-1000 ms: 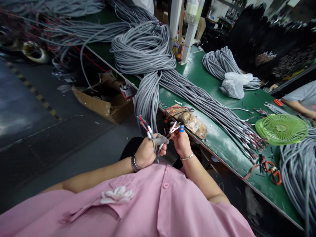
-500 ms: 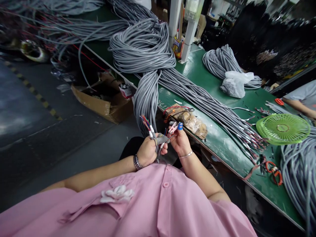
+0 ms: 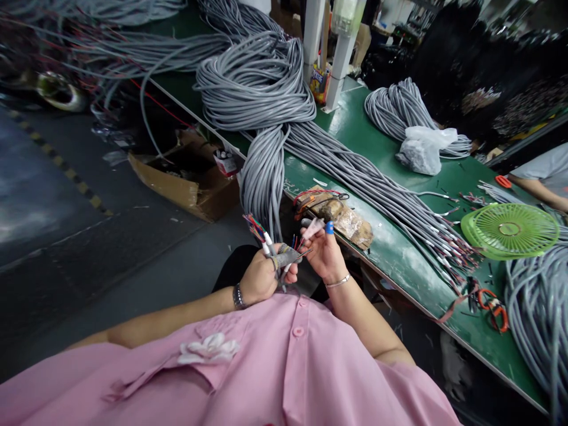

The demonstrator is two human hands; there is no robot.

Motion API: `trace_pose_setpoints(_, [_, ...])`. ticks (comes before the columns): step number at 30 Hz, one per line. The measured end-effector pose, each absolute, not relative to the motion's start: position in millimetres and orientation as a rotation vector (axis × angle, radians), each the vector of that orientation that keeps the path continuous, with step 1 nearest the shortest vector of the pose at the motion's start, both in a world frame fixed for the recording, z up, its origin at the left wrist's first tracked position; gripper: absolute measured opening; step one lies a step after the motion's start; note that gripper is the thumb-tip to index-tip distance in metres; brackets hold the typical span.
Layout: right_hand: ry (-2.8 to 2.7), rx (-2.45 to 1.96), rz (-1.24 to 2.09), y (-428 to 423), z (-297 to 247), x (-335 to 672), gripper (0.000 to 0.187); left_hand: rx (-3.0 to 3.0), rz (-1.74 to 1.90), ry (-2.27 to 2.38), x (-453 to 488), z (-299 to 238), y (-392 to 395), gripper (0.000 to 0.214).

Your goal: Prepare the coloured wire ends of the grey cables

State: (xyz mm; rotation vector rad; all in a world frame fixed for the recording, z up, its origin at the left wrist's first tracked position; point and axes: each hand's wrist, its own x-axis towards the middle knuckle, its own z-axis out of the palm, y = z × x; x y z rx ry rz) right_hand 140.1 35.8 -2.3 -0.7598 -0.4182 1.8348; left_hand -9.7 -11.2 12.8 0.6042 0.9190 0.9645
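From afar I see left hand (image 3: 261, 277) clenched on grey cables (image 3: 267, 246), near centre; right hand (image 3: 327, 255) curls fingers round pink tool (image 3: 314, 228), thumb apart. Coloured wires (image 3: 254, 227) stand bared (that part looks done); work on them looks unfinished.

Green bench (image 3: 345, 127): a big grey coil (image 3: 257, 83) lay by the white posts (image 3: 339, 77), and a straight run of grey cables (image 3: 373, 189) stretched rightward to reddish wire ends (image 3: 464, 254). On the far side sat a smaller coil (image 3: 397, 109), a plastic bag (image 3: 421, 155) against it; a brown taped block (image 3: 346, 223) lay at the near edge. Farther right I noted orange-handled scissors (image 3: 502, 318), a green fan (image 3: 508, 229) and another cable heap (image 3: 539, 313).
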Motion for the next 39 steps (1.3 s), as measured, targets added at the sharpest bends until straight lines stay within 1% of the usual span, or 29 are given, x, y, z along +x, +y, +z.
trace_pose_setpoints(2, [-0.444, -0.777, 1.796, 35.4, -0.2, 139.8, 0.036, 0.593, 0.988, 0.928, -10.1, 12.8, -11.1, 0.02])
trace_pose_setpoints(4, [-0.48, -0.78, 1.752, 34.9, -1.0, 138.4, 0.031, 0.586, 1.01, 0.934, -9.4, 13.9, -9.9, 0.019])
trace_pose_setpoints(11, [-0.712, -0.884, 1.45, 34.0, -17.2, 135.0, 0.046, 0.595, 1.013, 0.927, -4.8, 20.0, -5.2, 0.021])
trace_pose_setpoints(17, [-0.522, -0.838, 1.666, 42.4, -13.8, 132.8, 0.042, 0.582, 1.016, 0.977, -3.1, 22.0, -3.4, 0.022])
trace_pose_setpoints(24, [-0.356, -0.826, 1.669, 46.0, -9.8, 127.5, 0.037, 0.594, 1.0, 0.976, -3.0, 17.1, -3.3, 0.021])
trace_pose_setpoints(29, [-0.384, -0.792, 1.705, 41.0, -13.0, 131.0, 0.046, 0.612, 1.004, 0.974, -6.0, 14.9, -5.2, 0.022])
trace_pose_setpoints(34, [-0.577, -0.8, 1.89, 30.4, -10.5, 148.6, 0.061, 0.659, 1.011, 0.963, -12.6, 6.0, -10.3, 0.021])
trace_pose_setpoints(36, [-0.714, -0.859, 1.961, 24.7, -6.1, 156.9, 0.059, 0.686, 1.01, 0.979, -14.2, 2.3, -12.0, 0.021])
trace_pose_setpoints(39, [-0.9, -0.954, 1.959, 16.3, 3.9, 164.4, 0.045, 0.732, 1.013, 1.006, -14.5, -1.3, -13.8, 0.022])
